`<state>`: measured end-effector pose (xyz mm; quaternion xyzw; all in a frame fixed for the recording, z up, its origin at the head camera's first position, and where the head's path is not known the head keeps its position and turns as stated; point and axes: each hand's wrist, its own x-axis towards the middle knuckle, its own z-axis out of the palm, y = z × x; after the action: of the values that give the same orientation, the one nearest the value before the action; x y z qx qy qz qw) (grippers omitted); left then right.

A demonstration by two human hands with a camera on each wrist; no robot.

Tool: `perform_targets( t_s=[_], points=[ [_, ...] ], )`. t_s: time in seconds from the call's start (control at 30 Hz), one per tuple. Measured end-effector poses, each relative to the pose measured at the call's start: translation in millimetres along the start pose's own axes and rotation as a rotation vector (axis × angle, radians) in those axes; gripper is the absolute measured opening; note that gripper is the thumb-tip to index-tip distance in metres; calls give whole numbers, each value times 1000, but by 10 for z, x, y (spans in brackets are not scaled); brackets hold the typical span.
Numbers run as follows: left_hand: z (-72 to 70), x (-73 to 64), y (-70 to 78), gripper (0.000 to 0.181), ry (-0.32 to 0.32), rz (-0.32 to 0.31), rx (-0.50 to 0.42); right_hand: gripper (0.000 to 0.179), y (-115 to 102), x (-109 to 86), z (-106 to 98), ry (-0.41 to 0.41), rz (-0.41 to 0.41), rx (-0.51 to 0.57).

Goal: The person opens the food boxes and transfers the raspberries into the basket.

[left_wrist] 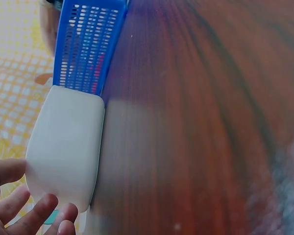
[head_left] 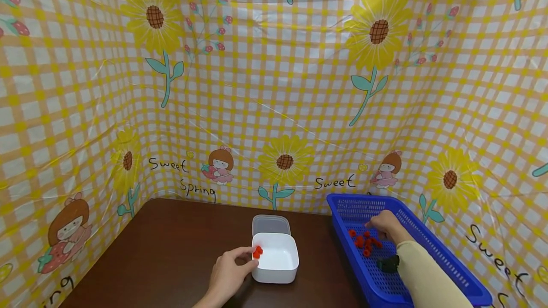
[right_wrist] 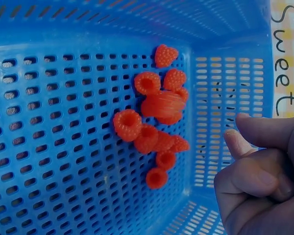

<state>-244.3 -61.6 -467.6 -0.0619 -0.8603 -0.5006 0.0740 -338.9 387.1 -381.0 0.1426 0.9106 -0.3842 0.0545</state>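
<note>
A white open box (head_left: 275,275) stands on the dark table, with red raspberries (head_left: 257,252) inside against its left wall. My left hand (head_left: 229,267) is at that left side, its fingertips beside or touching the wall; the left wrist view shows no raspberry among its fingers. At right, my right hand (head_left: 387,225) hovers over the blue basket (head_left: 348,251). In the right wrist view its thumb and a finger stretch out apart, other fingers are bent, and nothing is between them. Several raspberries (right_wrist: 128,124) lie on the basket floor; one raspberry (right_wrist: 164,104) is motion-blurred.
Behind the white box lies a clear grey lid (head_left: 271,225). The basket's perforated walls rise around the right hand. A checked, flower-printed curtain (head_left: 274,108) encloses the back and both sides of the dark brown table (head_left: 184,241).
</note>
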Motion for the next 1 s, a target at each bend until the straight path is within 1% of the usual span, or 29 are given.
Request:
perform_targets(
  t_s=[0.03, 0.13, 0.23, 0.33, 0.43, 0.5, 0.57, 0.6, 0.77, 0.87, 1.0],
  points=[
    [0, 0, 0, 30, 0, 0, 1, 24, -13, -4, -1, -3, -2, 1],
    [1, -1, 2, 31, 2, 0, 5, 31, -71, -33, 16, -4, -14, -8],
    [2, -3, 3, 31, 2, 0, 5, 43, -160, -95, 41, -6, -43, -10],
    [2, -4, 1, 31, 1, 3, 6, 50, -263, -164, 64, -13, -79, 29],
    [2, -4, 0, 31, 3, 6, 4, 47, -369, -234, 91, -36, -131, 63],
    [2, -4, -3, 31, 5, 6, 3, 36, -435, -281, 115, -54, -161, 75],
    [5, -4, -5, 31, 6, 6, 3, 21, -495, -322, 136, -65, -177, 86],
    [7, -3, -7, 30, 6, 5, 4, 18, -525, -341, 148, -66, -178, 87],
    [11, -1, -15, 29, 11, 7, 5, 38, -704, -438, 200, -114, -191, 123],
    [11, 3, -17, 29, 18, 12, 4, 42, -830, -507, 264, -151, -210, 159],
    [13, 4, -14, 29, 18, 19, 0, 37, -983, -601, 400, -191, -227, 208]
  ],
)
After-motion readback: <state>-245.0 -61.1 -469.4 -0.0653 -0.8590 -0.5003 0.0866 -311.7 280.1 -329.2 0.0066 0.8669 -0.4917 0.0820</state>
